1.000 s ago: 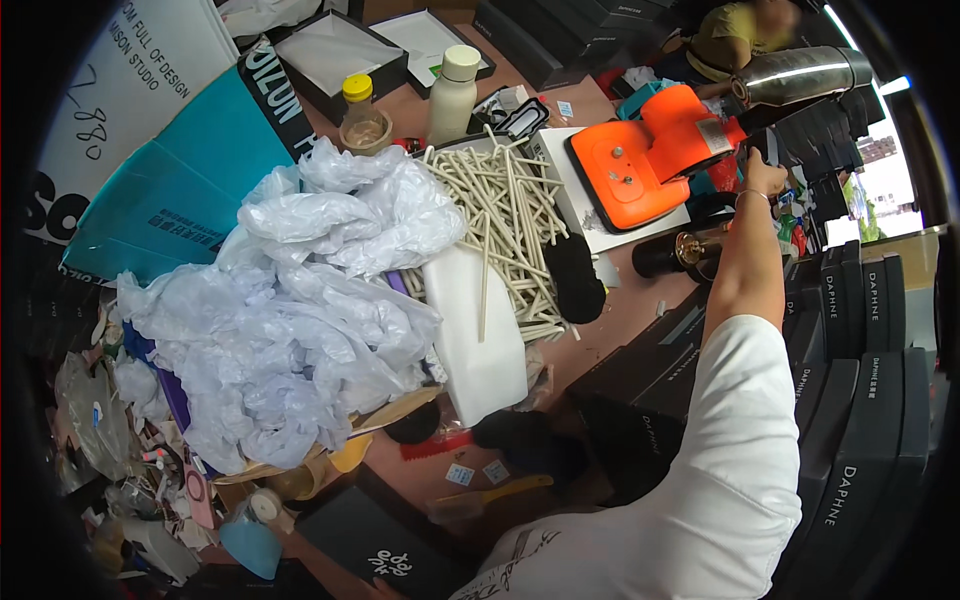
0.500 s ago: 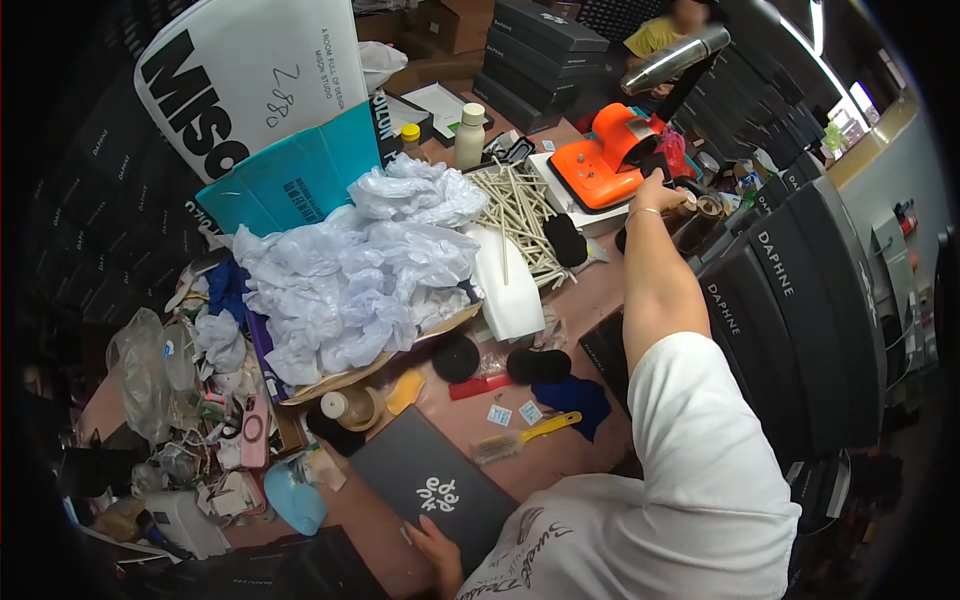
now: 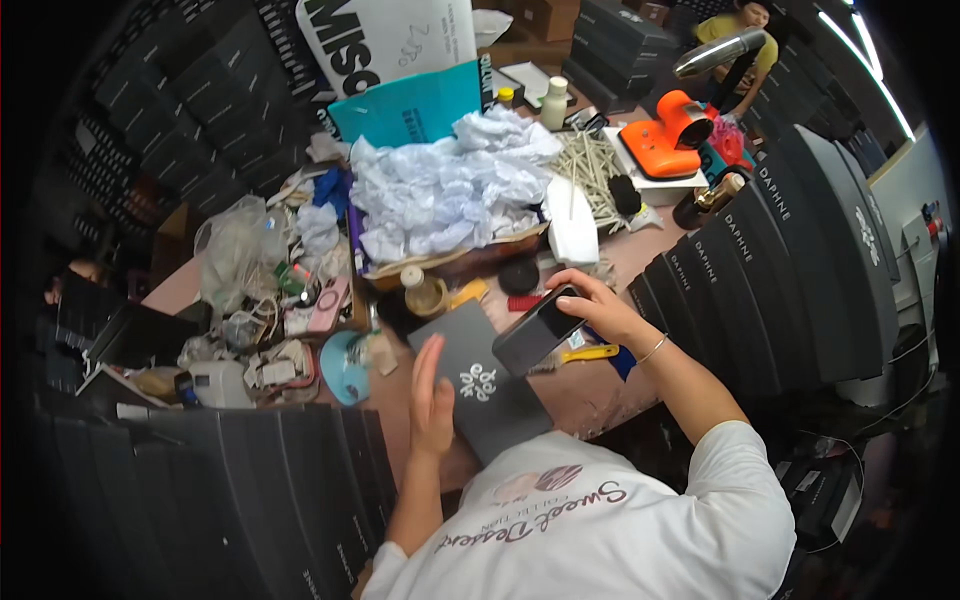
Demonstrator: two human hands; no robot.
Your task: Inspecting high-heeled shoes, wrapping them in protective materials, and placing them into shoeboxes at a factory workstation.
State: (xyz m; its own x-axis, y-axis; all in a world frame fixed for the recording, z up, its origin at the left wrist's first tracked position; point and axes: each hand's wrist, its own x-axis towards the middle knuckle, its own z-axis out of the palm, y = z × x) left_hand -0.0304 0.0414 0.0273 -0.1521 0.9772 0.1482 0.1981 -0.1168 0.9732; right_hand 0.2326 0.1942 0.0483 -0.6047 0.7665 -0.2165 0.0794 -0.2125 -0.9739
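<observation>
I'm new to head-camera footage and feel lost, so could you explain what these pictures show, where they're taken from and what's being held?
There's no robot here: these are a person's own bare hands. The camera is worn on the head and looks down; its wide lens bends straight edges. The right hand grips a dark boxy object. The left hand is open beside a flat dark grey box; whether it touches is unclear. On the pinkish table are crumpled whitish plastic, pale sticks, an orange device and a yellow-handled brush. Dark boxes are stacked at the right.
</observation>
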